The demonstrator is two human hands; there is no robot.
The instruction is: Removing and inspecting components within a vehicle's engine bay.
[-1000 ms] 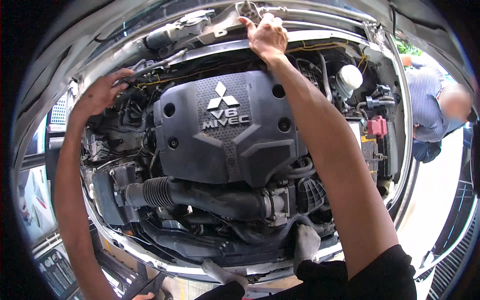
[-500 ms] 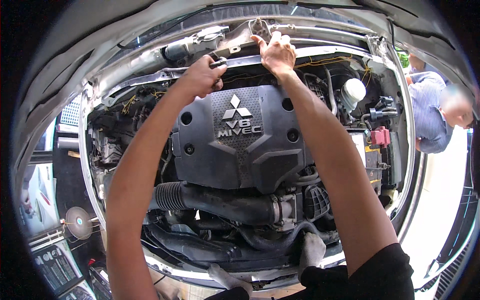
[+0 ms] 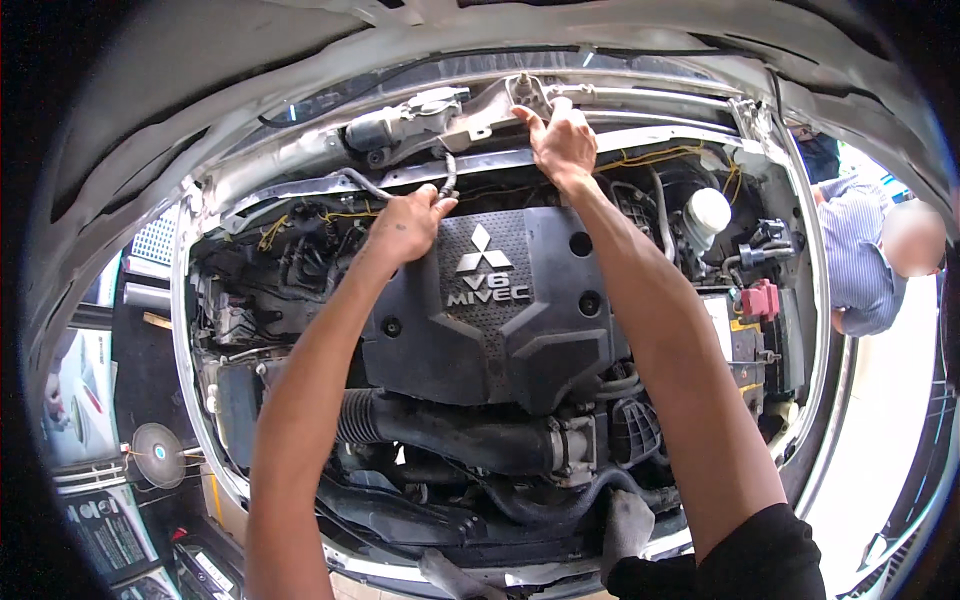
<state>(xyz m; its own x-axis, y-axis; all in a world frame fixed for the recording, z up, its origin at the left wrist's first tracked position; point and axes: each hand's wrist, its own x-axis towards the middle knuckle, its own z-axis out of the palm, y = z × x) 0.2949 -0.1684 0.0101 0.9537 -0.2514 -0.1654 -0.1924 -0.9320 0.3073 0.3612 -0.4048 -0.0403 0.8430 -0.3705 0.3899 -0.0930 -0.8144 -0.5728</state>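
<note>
My left hand is closed round a dark wiring cable above the far edge of the black engine cover. One stretch of the cable rises from my fingers toward the wiper motor; another runs off to the left. Farther right, my right hand rests at the metal bracket of the wiper linkage. Its thumb stands out to the left and its other fingers curl over the metal. Their tips are partly hidden, so the grip is unclear.
The raised hood arches over the bay. A ribbed intake hose crosses in front of the engine cover. At right are a white-capped reservoir and the battery's red terminal cover. Another person stands beyond the right fender.
My left hand has come down and nearer, off the metal edge by the wiper motor, and the cable now shows in it. My right hand stays at the bracket. The view has shifted slightly.
</note>
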